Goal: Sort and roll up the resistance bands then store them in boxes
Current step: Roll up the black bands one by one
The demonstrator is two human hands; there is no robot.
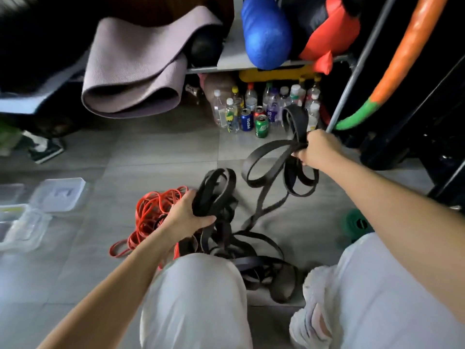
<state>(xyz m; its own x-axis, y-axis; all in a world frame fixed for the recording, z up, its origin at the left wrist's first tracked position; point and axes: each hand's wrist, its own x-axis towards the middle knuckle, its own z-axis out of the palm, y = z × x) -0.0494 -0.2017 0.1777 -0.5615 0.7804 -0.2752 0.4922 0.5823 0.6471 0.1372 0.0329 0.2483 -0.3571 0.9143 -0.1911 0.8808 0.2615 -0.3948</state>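
A tangle of black resistance bands (pixel 254 258) lies on the grey tiled floor between my knees. My left hand (pixel 187 214) grips a bunch of black bands (pixel 214 190) lifted from that pile. Further right and higher, my right hand (pixel 315 149) grips another bunch of black bands (pixel 271 162) whose loops hang down and trail back to the pile. A heap of red bands (pixel 151 215) lies just left of my left hand. Clear plastic boxes (pixel 59 195) with lids sit on the floor at the far left.
A folded mauve mat (pixel 136 64) hangs off a shelf at the back. Several bottles and cans (pixel 261 109) stand on the floor under the shelf. A metal rack leg (pixel 349 84) and an orange-green hoop (pixel 392 71) rise on the right. A green weight (pixel 356 224) lies by my right knee.
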